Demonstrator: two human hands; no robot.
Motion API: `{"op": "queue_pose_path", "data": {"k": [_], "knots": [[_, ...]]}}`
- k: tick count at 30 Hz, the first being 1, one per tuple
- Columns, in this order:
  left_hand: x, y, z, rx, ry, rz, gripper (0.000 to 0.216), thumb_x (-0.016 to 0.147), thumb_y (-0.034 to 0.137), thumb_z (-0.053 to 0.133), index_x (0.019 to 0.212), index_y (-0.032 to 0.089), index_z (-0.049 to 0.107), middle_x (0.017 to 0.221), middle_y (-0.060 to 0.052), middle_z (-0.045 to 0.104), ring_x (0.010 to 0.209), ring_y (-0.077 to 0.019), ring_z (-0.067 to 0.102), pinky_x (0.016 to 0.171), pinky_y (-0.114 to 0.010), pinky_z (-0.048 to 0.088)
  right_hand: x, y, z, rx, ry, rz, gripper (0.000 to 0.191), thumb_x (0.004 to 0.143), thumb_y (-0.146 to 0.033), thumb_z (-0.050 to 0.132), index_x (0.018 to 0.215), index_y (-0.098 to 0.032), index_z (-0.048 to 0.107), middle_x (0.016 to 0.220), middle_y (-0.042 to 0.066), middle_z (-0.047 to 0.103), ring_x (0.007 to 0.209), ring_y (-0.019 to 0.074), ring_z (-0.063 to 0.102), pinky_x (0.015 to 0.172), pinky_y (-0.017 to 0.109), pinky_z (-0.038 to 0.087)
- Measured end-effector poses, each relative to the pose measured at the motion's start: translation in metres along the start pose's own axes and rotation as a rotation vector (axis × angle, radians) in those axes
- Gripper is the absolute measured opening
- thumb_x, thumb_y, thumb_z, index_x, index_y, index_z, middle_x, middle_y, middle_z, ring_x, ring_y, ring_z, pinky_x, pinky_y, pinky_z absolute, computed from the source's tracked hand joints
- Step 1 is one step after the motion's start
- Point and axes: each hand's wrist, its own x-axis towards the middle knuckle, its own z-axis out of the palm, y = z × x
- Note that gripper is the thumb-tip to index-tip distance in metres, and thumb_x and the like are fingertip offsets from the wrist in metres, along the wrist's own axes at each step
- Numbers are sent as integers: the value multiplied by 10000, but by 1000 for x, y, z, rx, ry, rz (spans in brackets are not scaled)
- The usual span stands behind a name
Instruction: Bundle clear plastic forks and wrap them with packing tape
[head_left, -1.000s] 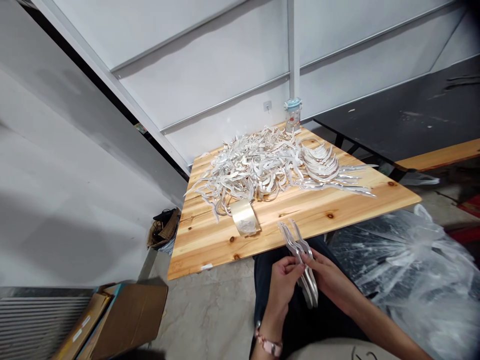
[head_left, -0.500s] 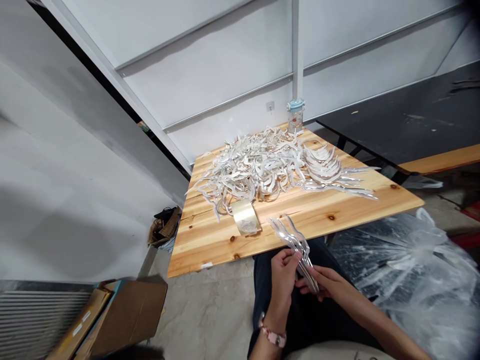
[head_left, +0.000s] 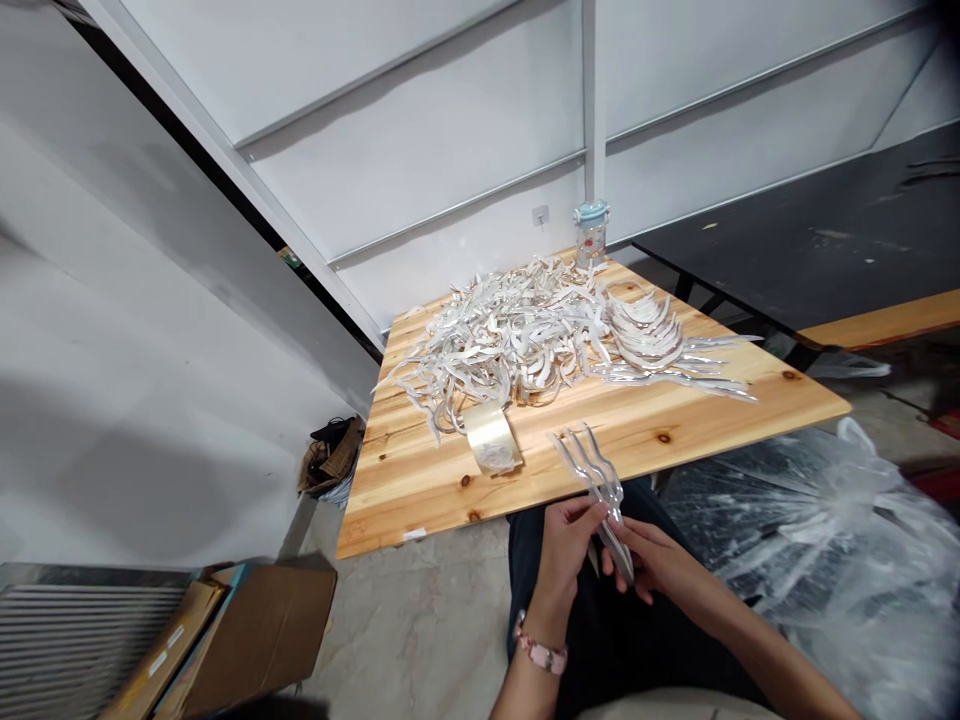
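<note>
A small bundle of shiny, wavy, see-through strips [head_left: 592, 468] is held over my lap at the table's front edge, its far ends fanned apart. My left hand [head_left: 570, 535] pinches the bundle at its middle between thumb and fingers. Lower down, my right hand [head_left: 646, 552] is closed around the near end, where the strips lie together. Beyond my hands, a large tangled pile of white and clear strips [head_left: 517, 330] covers the back of the wooden table [head_left: 420, 490]. To its right, curved strips [head_left: 646, 335] are stacked, with straighter shiny strips [head_left: 694, 380] beside them.
A wide roll of tape [head_left: 491, 435] lies near the table's front. A clear jar with a blue lid [head_left: 592, 235] stands at the back by the wall. On the right is a big clear plastic bag [head_left: 825, 540]; cardboard boxes [head_left: 255, 620] sit at lower left.
The strips have turned slightly more upright, and their far ends are spread more evenly. My right hand has moved a little up along the bundle, closer to my left hand.
</note>
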Motion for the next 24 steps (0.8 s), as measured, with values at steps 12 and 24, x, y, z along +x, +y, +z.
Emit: {"op": "queue_pose_path", "data": {"k": [12,24], "knots": [[-19,58,-76,144,757,498,440,584,362,854,898,211,585,754,33,587,708,-122,539,700,-234,426,3,-3,5,-3,39,-19,430,788,-600,642,886,-182,633,622,-20,619,480,90,510,351,164,241],[47,113,-112,33,-138,231,475,544,490,834,881,184,700,756,-63,717,797,-242,682,724,-334,518,6,5,3,41,-8,48,459,853,-604,570,1048,-194,631,592,-41,583,475,86,513,352,162,137]]}}
